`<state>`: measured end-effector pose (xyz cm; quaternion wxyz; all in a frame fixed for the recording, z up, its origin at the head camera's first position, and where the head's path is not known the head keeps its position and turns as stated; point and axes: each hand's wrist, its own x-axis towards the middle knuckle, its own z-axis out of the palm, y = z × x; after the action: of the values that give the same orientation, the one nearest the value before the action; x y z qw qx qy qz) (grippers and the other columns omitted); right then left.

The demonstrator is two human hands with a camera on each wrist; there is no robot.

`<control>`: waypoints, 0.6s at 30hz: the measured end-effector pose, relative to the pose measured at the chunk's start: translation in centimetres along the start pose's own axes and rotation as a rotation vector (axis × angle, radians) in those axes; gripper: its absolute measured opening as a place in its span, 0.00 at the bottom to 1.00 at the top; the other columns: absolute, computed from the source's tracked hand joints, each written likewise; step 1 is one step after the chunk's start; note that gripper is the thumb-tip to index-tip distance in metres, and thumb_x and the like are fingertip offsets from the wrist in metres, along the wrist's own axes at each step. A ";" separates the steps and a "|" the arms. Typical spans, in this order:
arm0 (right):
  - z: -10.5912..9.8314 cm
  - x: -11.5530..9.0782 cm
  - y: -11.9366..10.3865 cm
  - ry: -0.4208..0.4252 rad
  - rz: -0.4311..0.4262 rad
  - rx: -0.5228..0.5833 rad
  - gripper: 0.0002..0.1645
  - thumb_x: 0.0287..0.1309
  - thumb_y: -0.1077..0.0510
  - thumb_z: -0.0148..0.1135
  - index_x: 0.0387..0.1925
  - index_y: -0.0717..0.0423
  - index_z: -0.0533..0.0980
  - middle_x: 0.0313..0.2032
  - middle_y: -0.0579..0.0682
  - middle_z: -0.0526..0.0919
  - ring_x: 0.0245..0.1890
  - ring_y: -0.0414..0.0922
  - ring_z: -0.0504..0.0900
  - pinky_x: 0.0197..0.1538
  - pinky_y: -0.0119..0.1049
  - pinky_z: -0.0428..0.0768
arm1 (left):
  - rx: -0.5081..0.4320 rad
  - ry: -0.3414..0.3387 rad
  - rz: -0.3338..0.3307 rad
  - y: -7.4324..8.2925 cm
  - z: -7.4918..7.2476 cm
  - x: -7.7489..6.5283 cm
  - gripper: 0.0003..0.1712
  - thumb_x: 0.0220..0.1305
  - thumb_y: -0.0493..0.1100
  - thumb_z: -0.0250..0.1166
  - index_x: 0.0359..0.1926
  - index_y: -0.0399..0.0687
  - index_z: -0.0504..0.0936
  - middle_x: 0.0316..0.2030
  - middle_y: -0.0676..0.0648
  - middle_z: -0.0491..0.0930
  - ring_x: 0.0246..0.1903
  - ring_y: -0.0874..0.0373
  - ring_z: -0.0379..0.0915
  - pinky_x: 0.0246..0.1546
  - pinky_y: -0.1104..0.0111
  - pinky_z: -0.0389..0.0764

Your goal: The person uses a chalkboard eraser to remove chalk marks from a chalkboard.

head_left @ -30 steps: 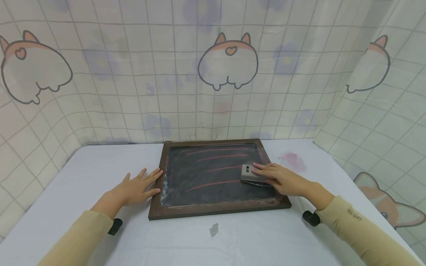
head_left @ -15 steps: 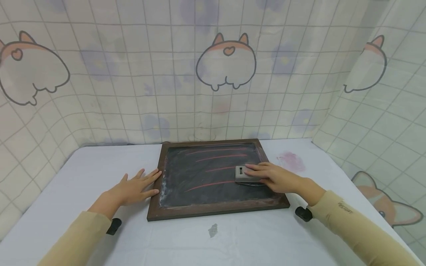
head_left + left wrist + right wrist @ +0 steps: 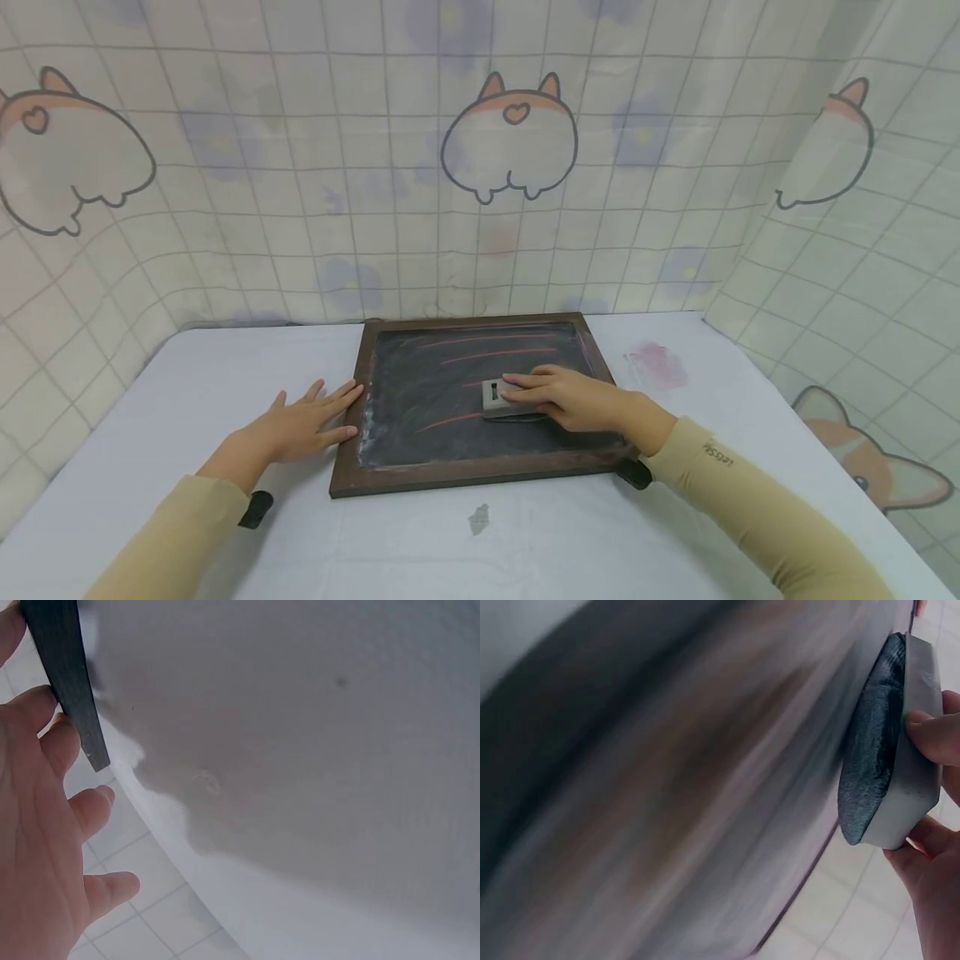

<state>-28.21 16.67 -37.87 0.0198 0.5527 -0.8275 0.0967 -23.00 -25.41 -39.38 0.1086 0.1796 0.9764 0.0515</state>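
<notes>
A dark chalkboard [image 3: 420,387] in a brown wooden frame lies on the table, with several red chalk lines across it. My right hand [image 3: 581,400] holds a grey chalkboard eraser [image 3: 492,403] against the middle of the board. In the right wrist view the thumb and fingers grip the eraser's grey body [image 3: 919,776], and its dark felt pad [image 3: 870,750] faces the board. The two lower red lines run up to the eraser's left side. My left hand [image 3: 300,429] lies spread at the left, fingertips touching the frame's left edge, as the frame [image 3: 64,667] in the left wrist view shows too.
White cloth covers the table [image 3: 390,542], with a grey patch [image 3: 480,518] in front of the board and a pink stain [image 3: 657,365] to its right. A checked curtain [image 3: 337,233] with dog drawings hangs behind and along both sides.
My right hand has slid the eraser leftward from the board's right side to its middle. The two lower red lines now end farther left. My left hand keeps its place at the frame.
</notes>
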 end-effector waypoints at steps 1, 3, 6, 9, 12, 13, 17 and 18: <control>0.0 0.5 -0.3 -0.008 -0.004 0.000 0.31 0.60 0.71 0.54 0.65 0.55 0.64 0.66 0.56 0.61 0.56 0.54 0.69 0.54 0.44 0.72 | 0.003 0.002 -0.003 0.0 0.0 0.0 0.45 0.62 0.72 0.43 0.73 0.57 0.48 0.70 0.44 0.49 0.67 0.36 0.38 0.54 0.30 0.36; 0.0 1.4 -0.7 -0.022 -0.011 0.001 0.32 0.61 0.70 0.54 0.66 0.54 0.64 0.66 0.55 0.61 0.56 0.52 0.69 0.53 0.43 0.72 | 0.010 0.004 -0.010 -0.1 0.0 -0.1 0.45 0.62 0.72 0.43 0.73 0.57 0.48 0.70 0.44 0.49 0.67 0.36 0.38 0.54 0.30 0.36; 0.2 2.8 -1.3 -0.038 -0.017 0.001 0.32 0.61 0.70 0.54 0.66 0.53 0.64 0.66 0.53 0.61 0.55 0.51 0.69 0.53 0.41 0.72 | 0.013 0.009 -0.012 -0.1 0.0 -0.1 0.45 0.62 0.72 0.43 0.73 0.57 0.48 0.70 0.44 0.49 0.67 0.36 0.39 0.54 0.30 0.37; 0.5 4.0 -1.8 -0.050 -0.025 -0.006 0.32 0.61 0.69 0.54 0.66 0.51 0.64 0.67 0.51 0.61 0.55 0.49 0.69 0.54 0.39 0.72 | 0.001 0.010 -0.003 0.2 -0.1 -0.1 0.45 0.62 0.72 0.43 0.73 0.56 0.49 0.70 0.44 0.49 0.67 0.36 0.39 0.54 0.30 0.37; 0.9 5.5 -2.6 -0.059 -0.042 -0.019 0.31 0.62 0.68 0.54 0.65 0.49 0.65 0.67 0.50 0.61 0.55 0.48 0.69 0.54 0.37 0.71 | -0.012 0.010 0.005 0.3 -0.2 -0.2 0.44 0.62 0.72 0.43 0.73 0.55 0.49 0.70 0.44 0.49 0.67 0.35 0.39 0.54 0.30 0.37; 1.1 6.1 -3.0 -0.066 -0.046 -0.024 0.31 0.62 0.67 0.54 0.65 0.48 0.64 0.67 0.49 0.60 0.55 0.47 0.69 0.54 0.36 0.71 | -0.017 0.010 0.006 0.3 -0.2 -0.2 0.44 0.63 0.71 0.43 0.73 0.55 0.50 0.70 0.43 0.50 0.67 0.35 0.39 0.54 0.30 0.37; 1.5 8.2 -4.8 -0.109 -0.045 -0.062 0.31 0.65 0.64 0.53 0.67 0.44 0.61 0.69 0.46 0.57 0.58 0.48 0.67 0.56 0.35 0.70 | -0.009 0.008 -0.002 0.4 -0.2 -0.2 0.44 0.63 0.71 0.42 0.73 0.56 0.49 0.70 0.44 0.50 0.67 0.36 0.39 0.55 0.31 0.38; 1.5 8.7 -5.2 -0.124 -0.040 -0.069 0.32 0.65 0.63 0.52 0.68 0.43 0.60 0.69 0.46 0.56 0.60 0.49 0.66 0.57 0.36 0.70 | -0.009 0.008 -0.006 0.5 -0.2 -0.2 0.44 0.63 0.71 0.42 0.73 0.56 0.49 0.70 0.44 0.50 0.67 0.36 0.39 0.55 0.31 0.38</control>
<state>-26.69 6.58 -37.45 -0.0105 0.5732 -0.8187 0.0333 -22.68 -25.07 -39.03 0.1058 0.1762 0.9770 0.0562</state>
